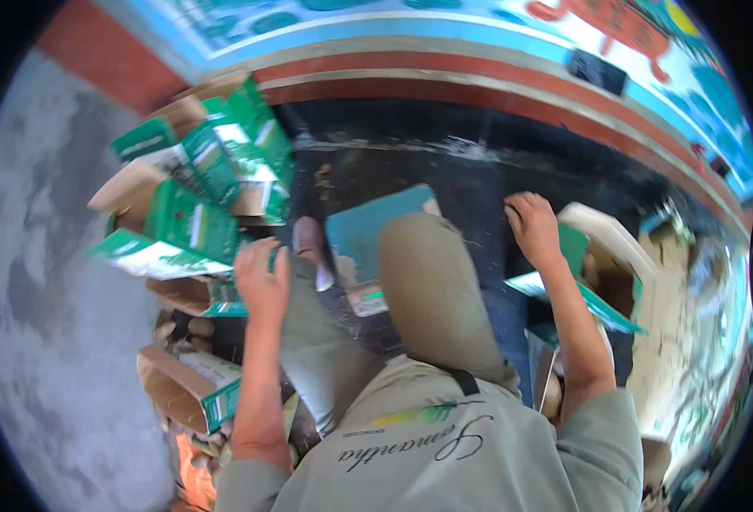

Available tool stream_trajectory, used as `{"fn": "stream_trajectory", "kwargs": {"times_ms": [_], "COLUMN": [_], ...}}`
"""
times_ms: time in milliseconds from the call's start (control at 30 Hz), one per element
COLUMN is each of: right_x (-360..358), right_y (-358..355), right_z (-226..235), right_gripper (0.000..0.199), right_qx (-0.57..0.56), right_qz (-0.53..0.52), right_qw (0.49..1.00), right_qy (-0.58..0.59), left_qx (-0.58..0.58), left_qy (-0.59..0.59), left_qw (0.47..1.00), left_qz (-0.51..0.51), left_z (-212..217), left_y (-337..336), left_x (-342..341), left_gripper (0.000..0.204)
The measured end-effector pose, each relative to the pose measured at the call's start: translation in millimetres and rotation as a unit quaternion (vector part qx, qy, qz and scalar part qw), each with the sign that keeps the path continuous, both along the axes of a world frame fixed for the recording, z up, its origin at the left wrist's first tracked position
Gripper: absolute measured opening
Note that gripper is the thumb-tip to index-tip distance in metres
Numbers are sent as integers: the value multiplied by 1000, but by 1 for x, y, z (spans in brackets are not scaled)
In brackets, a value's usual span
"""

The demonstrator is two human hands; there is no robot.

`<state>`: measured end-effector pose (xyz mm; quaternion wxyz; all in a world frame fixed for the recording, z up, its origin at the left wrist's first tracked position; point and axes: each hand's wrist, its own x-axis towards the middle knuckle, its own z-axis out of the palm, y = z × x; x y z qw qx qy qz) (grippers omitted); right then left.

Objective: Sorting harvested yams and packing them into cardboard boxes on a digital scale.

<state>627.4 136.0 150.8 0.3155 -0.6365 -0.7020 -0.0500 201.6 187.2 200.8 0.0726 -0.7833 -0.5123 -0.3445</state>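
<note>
The person's left hand [261,280], blurred, was at the edge of an open green carton [193,224] on the left, and I couldn't tell whether it gripped the cardboard. The right hand [532,229] had its fingers loosely bent (I saw nothing between them), just beside another open green carton [602,260]. A flat teal piece [355,226] lay on the dark floor [364,171], near a pinkish shoe [310,243].

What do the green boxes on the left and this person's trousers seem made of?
Green boxes: apparently printed cardboard, matte brown inside, with thin flaps; blur hides whether the outside is glossy.

Trousers: probably cloth, khaki and dull, draped smoothly; fibre unclear.
</note>
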Motion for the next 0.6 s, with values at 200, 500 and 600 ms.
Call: {"fn": "stream_trajectory", "kwargs": {"times_ms": [200,500,600], "right_x": [-100,-137,-145], "right_y": [40,66,57], "right_z": [18,25,40], "right_gripper": [15,36,37], "right_qx": [-60,-383,-390], "right_qz": [86,107,108], "right_qw": [972,829,827], "right_qy": [210,393,390], "left_qx": [35,37,56], "left_qy": [-45,-110,-128], "left_qw": [997,992,989], "left_qz": [51,57,40], "left_z": [-1,-5,-2], "left_y": [-11,-23,-26], "left_x": [-13,-25,-31], "left_gripper": [12,12,13]}}
